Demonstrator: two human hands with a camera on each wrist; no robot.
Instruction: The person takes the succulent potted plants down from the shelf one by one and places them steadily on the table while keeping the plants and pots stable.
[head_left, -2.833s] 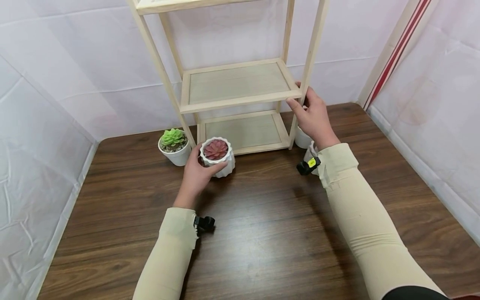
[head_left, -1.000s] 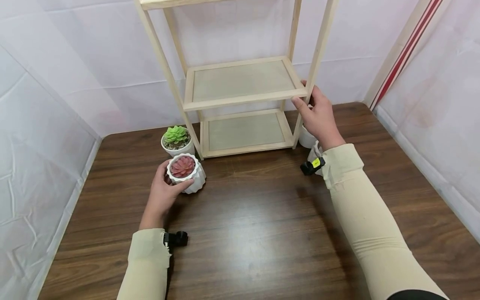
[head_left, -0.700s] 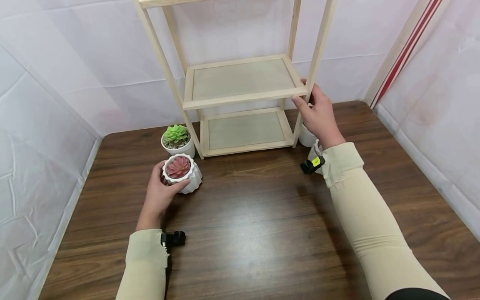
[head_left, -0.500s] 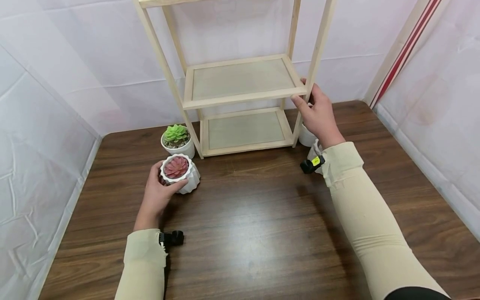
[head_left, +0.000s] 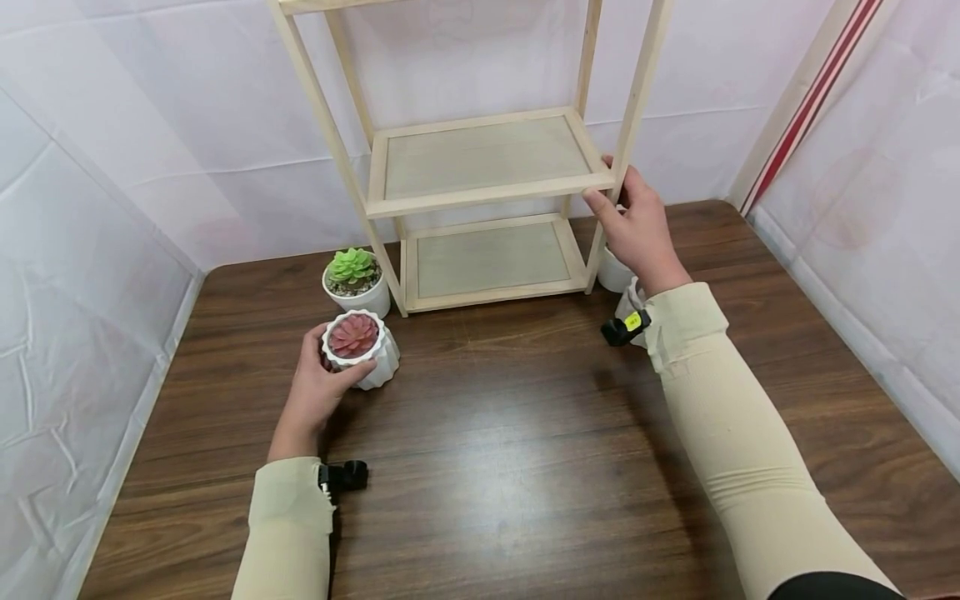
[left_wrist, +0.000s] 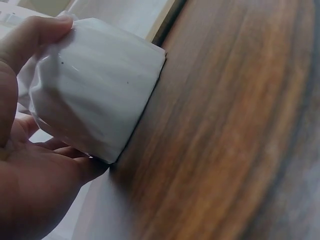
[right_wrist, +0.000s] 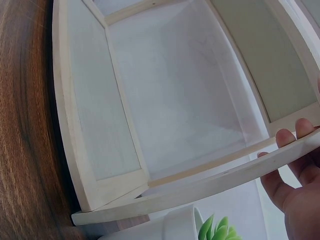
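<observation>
My left hand (head_left: 318,387) holds a white fluted pot (head_left: 381,358) with a red succulent (head_left: 354,335), thumb on the near side. The left wrist view has the pot (left_wrist: 105,85) with its base on the tabletop. At the right, my right hand (head_left: 641,237) grips the front post of a pale wooden shelf rack (head_left: 487,198) at its middle tier. Fingertips (right_wrist: 285,137) curl over that post in the right wrist view. Both visible lower tiers of the rack are bare.
A green succulent in a white pot (head_left: 367,302) stands by the rack's left front post, just behind the held pot. Two more white pots, one rear (head_left: 615,273) and one nearer (head_left: 630,304), are partly hidden by the right arm. White sheeting (head_left: 187,125) encloses the brown table (head_left: 465,467).
My left hand has moved the red succulent's pot left and nearer, from before the rack's lower tier. In the last half second it barely shifts. The right hand keeps its grip on the rack.
</observation>
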